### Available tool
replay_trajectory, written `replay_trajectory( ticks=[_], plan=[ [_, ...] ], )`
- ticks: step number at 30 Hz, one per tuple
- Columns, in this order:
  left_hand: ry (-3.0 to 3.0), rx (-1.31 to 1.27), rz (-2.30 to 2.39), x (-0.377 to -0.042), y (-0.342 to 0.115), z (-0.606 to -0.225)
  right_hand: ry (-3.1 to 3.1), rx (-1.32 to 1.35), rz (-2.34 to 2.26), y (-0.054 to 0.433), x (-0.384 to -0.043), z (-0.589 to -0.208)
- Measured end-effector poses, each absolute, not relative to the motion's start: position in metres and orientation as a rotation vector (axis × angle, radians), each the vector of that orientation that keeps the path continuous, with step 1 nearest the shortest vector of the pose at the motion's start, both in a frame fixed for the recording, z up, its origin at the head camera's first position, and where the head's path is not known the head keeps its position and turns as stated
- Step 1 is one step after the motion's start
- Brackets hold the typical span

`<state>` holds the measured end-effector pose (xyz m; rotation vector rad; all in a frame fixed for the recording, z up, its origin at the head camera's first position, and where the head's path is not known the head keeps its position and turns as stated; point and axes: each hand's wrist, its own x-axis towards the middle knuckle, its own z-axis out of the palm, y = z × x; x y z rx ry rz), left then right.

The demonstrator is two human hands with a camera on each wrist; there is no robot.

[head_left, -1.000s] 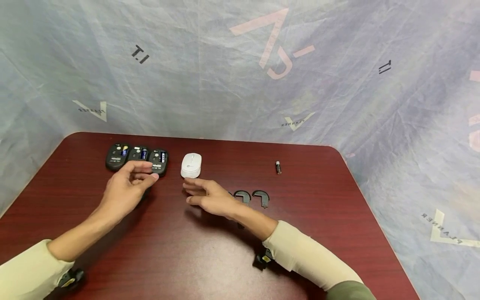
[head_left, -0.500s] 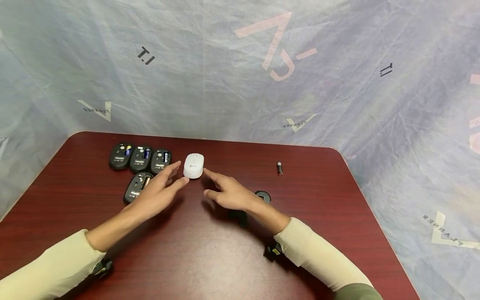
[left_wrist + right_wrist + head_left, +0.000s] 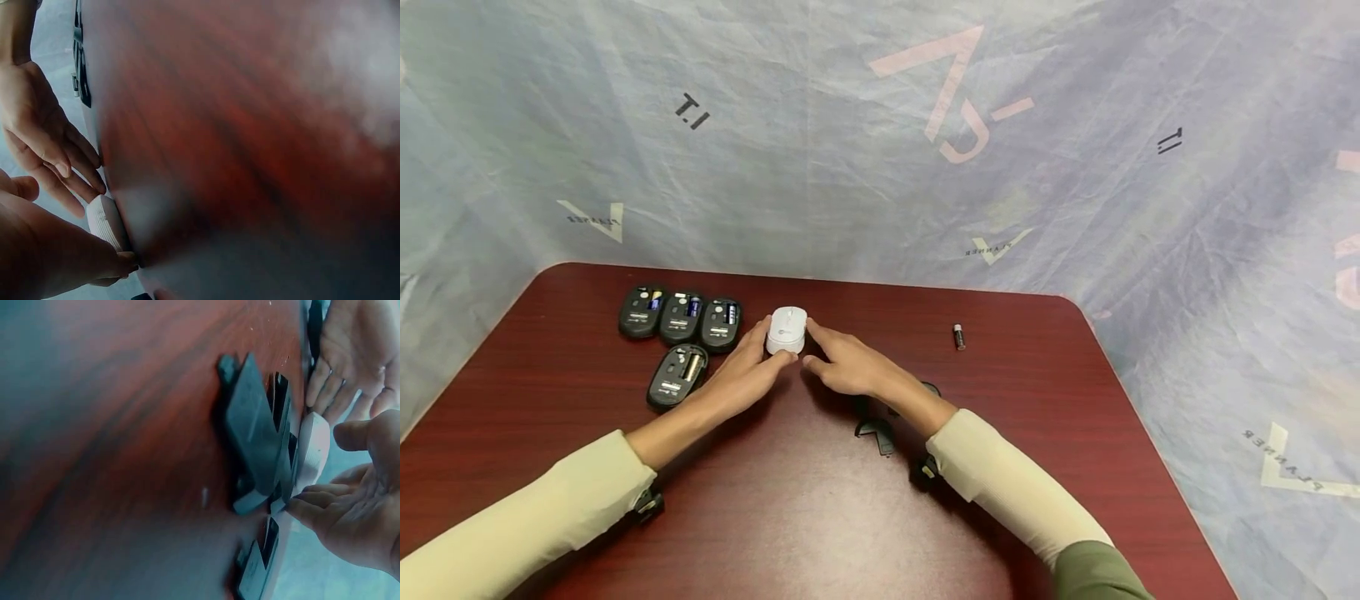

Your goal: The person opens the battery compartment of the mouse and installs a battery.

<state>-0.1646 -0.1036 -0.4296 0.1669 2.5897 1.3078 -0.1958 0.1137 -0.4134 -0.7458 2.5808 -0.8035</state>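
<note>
A white computer mouse [image 3: 787,327] sits right side up toward the back of the table. On its left side is my left hand [image 3: 748,364], fingers extended along it and fingertips right at its edge. From the other side my right hand [image 3: 847,362] reaches in with straight fingers, its index fingertip at the mouse's right edge. Both thumbs point inward near the front end of the mouse. In the left wrist view the white mouse [image 3: 106,222] shows low between the two hands. The right wrist view has the mouse [image 3: 312,448] behind dark plastic covers [image 3: 253,434].
Three black mice lie bottom up in a row, the rightmost mouse [image 3: 721,325] beside my left hand. Another upturned black mouse [image 3: 678,377] lies in front, its battery showing. A loose battery [image 3: 958,337] is at right. Black battery covers [image 3: 877,435] lie partly under my right forearm.
My left hand has moved right, away from the black mice, to the white mouse. My right hand has shifted slightly right and up to its other side. The white mouse stays put.
</note>
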Motion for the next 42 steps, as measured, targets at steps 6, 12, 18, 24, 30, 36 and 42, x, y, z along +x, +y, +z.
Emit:
replay_trajectory(
  ticks=[6,12,18,24,30,36,42],
  plan=[
    [2.592,0.202,1.251,-0.169,-0.103,-0.429,2.559,-0.755,-0.733,0.105,-0.201,-0.415],
    [2.584,0.22,1.136,-0.17,-0.099,-0.425,2.533,-0.755,-0.705,0.107,-0.201,-0.417],
    [2.56,0.229,1.099,-0.171,-0.091,-0.419,2.528,-0.748,-0.682,0.116,-0.2,-0.415],
    [2.532,0.254,1.107,-0.172,-0.082,-0.418,2.544,-0.769,-0.667,0.129,-0.199,-0.413],
    [2.47,0.295,1.106,-0.176,-0.071,-0.416,2.56,-0.75,-0.689,0.144,-0.198,-0.412],
    [2.42,0.366,1.143,-0.182,-0.059,-0.411,2.559,-0.696,-0.724,0.162,-0.195,-0.411],
    [2.401,0.418,1.175,-0.188,-0.05,-0.413,2.565,-0.654,-0.739,0.178,-0.193,-0.411]
  ],
)
